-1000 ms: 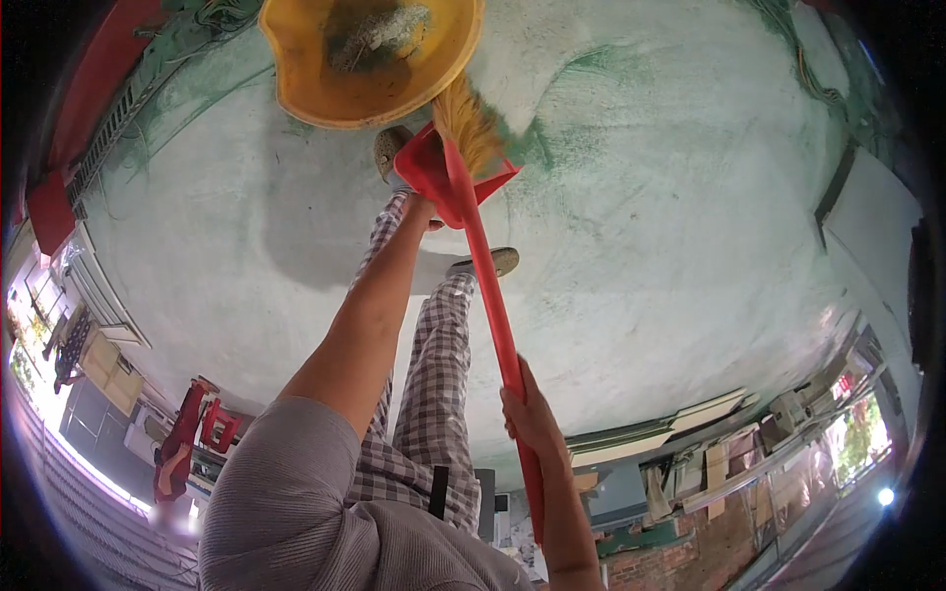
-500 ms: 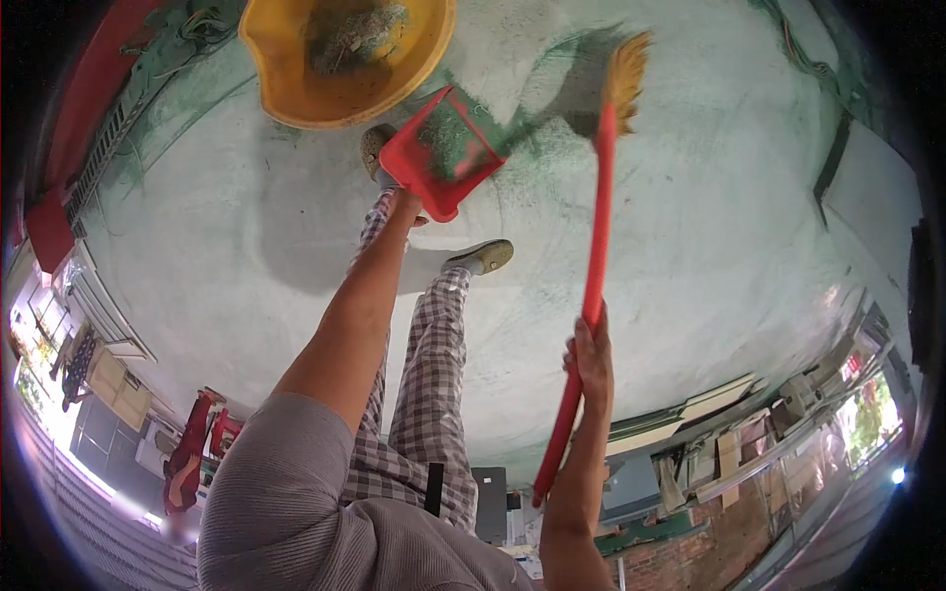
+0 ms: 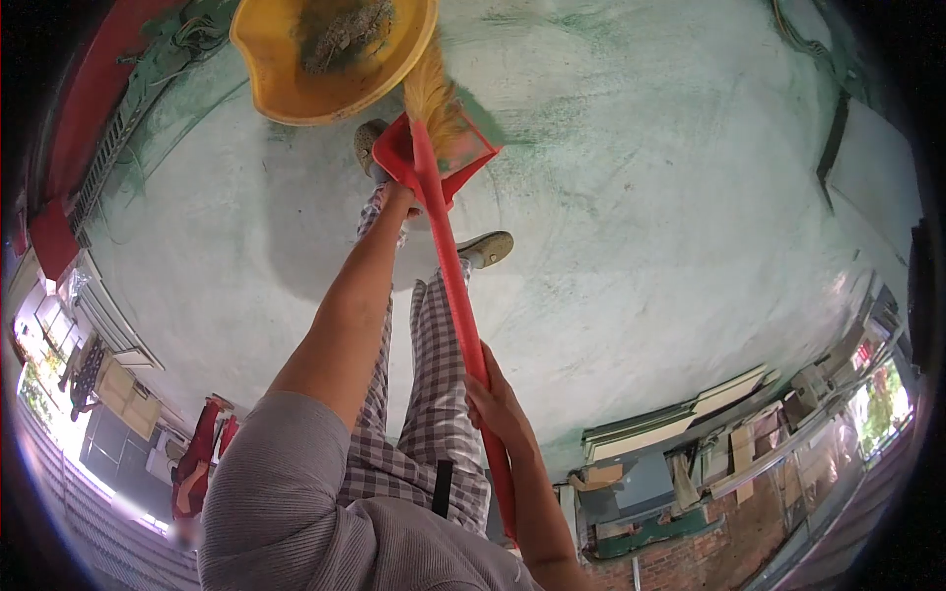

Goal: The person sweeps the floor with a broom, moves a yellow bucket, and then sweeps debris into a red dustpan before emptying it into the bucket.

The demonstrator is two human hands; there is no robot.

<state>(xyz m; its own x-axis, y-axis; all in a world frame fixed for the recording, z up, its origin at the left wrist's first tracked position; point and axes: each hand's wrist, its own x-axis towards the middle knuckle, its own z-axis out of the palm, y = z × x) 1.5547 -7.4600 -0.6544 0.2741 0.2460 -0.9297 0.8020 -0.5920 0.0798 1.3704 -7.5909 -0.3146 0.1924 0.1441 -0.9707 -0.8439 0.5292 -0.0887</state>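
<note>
My left hand [image 3: 404,202] is closed at the near end of a red dustpan [image 3: 392,155], its fingers partly hidden. The pan is low over the green-stained floor, beside my shoe. My right hand [image 3: 498,399] is wrapped round the long red handle of a broom [image 3: 448,261]. The broom's straw-coloured bristles [image 3: 431,94] lie over the dustpan and hide most of what is in it. Just past the dustpan, a yellow tub [image 3: 286,103] with a pouring lip holds a heap of grey debris [image 3: 350,34].
My shoes [image 3: 488,248] stand close to the dustpan. Hoses or cables [image 3: 192,34] lie along the far left edge. Stacked boards [image 3: 670,414] and a brick wall [image 3: 680,561] are at lower right. A red item [image 3: 202,443] is at lower left.
My right hand has swung the broom left, bringing its bristles from the open floor on the right to over the dustpan. The dustpan has shifted only slightly.
</note>
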